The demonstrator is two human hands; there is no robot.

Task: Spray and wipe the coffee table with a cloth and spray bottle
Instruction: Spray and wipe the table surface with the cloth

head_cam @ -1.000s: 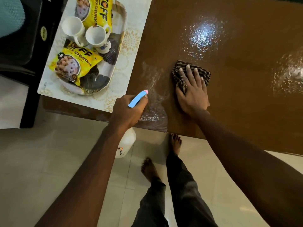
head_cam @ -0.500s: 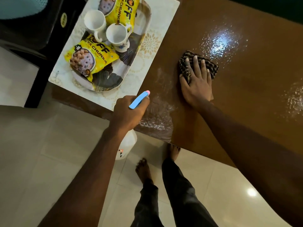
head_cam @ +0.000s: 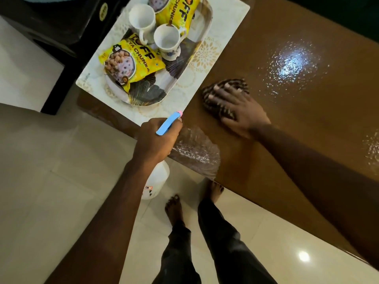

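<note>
My left hand (head_cam: 156, 140) grips the head of a spray bottle (head_cam: 155, 181) with a blue trigger top and a white body that hangs below the near edge of the brown coffee table (head_cam: 307, 124). My right hand (head_cam: 238, 107) presses flat, fingers spread, on a dark checked cloth (head_cam: 213, 99) lying on the tabletop just right of the placemat. The cloth and fingers are blurred by motion. A patch of wet spray glistens on the table's near edge beside my left hand.
A white patterned placemat (head_cam: 217, 50) holds a tray (head_cam: 143, 99) with two white mugs (head_cam: 167, 42) and yellow snack packets (head_cam: 129, 66). A black chair (head_cam: 61, 37) stands left of the table. My bare feet (head_cam: 174, 208) are on the tiled floor.
My right hand has slid the cloth left and nearer, toward the placemat's edge. The left hand keeps hold of the spray bottle at the table's edge. The camera view has shifted.
</note>
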